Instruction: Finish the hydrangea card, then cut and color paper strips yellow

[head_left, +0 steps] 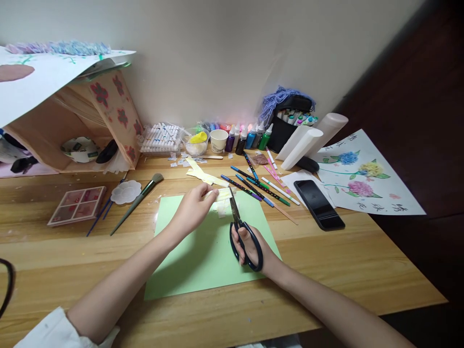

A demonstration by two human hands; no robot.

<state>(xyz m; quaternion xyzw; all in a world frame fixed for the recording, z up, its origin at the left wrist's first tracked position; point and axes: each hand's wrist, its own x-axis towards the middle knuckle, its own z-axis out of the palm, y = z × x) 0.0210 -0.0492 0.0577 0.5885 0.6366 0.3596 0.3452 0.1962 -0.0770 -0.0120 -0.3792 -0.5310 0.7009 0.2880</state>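
Note:
My left hand point(195, 207) pinches a pale yellow paper strip point(224, 194) over the upper part of a green sheet of paper point(192, 270). In my right hand point(250, 244) is a pair of scissors point(236, 215) with black handles, fingers through the loops. The blades point up and away from me, and their tips are at the right end of the strip. Small pale paper pieces point(222, 212) show just below the strip. Longer yellow strips point(197, 170) lie on the table beyond my left hand.
Several markers point(253, 188) and a black phone point(319, 204) lie on the right, beside a flower drawing point(362, 179). Paint bottles point(250, 139) and a paper cup point(219, 141) line the wall. To the left are a brush point(139, 200), a palette point(78, 205) and a decorated box point(116, 116).

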